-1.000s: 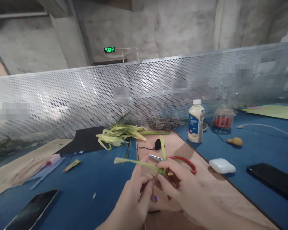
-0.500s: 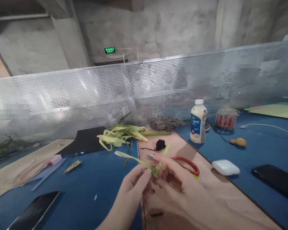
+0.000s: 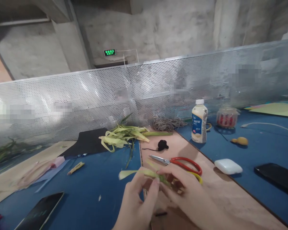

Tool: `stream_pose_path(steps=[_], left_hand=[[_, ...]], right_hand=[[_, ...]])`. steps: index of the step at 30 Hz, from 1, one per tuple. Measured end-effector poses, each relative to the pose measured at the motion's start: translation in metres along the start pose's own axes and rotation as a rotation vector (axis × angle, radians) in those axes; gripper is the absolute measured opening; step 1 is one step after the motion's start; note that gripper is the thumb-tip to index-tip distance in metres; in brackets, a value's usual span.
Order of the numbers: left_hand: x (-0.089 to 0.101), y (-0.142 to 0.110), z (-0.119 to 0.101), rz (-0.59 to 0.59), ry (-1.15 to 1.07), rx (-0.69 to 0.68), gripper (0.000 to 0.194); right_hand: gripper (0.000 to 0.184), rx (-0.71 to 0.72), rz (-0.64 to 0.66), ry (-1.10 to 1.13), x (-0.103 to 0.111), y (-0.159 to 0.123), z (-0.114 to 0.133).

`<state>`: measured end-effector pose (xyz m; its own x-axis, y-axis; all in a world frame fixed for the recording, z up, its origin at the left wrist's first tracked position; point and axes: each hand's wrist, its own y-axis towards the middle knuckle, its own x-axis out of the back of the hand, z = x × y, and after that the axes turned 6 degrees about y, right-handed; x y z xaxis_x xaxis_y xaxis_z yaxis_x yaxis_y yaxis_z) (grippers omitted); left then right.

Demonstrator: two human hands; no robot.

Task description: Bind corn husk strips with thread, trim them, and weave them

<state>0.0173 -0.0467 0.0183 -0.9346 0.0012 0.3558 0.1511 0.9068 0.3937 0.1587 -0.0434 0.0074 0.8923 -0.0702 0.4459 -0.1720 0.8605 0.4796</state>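
Between the fingertips of both hands is a pale green corn husk strip (image 3: 127, 173). My left hand (image 3: 140, 195) pinches it near its middle, and its loose flat end sticks out to the left. My right hand (image 3: 186, 191) is closed on the greener, bunched part; its fingers partly hide how the strip is folded. Just beyond the right hand lie red-handled scissors (image 3: 187, 164), blades pointing left. A yellow handle or loop (image 3: 198, 178) shows partly behind that hand. Farther off sit a small ball of black yarn (image 3: 162, 145) and a pile of corn husks (image 3: 124, 135).
A milk bottle (image 3: 199, 123) stands back right, near a small gourd (image 3: 241, 141), a white case (image 3: 228, 166) and a black phone (image 3: 277, 177). Another phone (image 3: 40, 210) lies at left. A perforated metal screen (image 3: 98, 95) bounds the table's back.
Both hands have lowered slightly, uncovering the scissors' blades. The husk strip has turned, its loose end now lower and flatter. The view has shifted a little.
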Motion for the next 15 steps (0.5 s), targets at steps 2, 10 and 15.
stream_pose_path(steps=[2,10,15], left_hand=[[0.001,0.0,0.002,0.003,0.04,0.013,0.017],[0.001,0.001,0.004,0.021,0.076,0.036,0.022],[0.0,0.002,0.005,0.027,0.101,0.058,0.025]], right_hand=[[0.009,-0.017,-0.008,0.02,0.0,0.0,-0.001],[0.004,-0.123,-0.012,0.142,0.0,0.003,0.01],[0.002,-0.102,-0.06,0.18,-0.005,0.004,0.007]])
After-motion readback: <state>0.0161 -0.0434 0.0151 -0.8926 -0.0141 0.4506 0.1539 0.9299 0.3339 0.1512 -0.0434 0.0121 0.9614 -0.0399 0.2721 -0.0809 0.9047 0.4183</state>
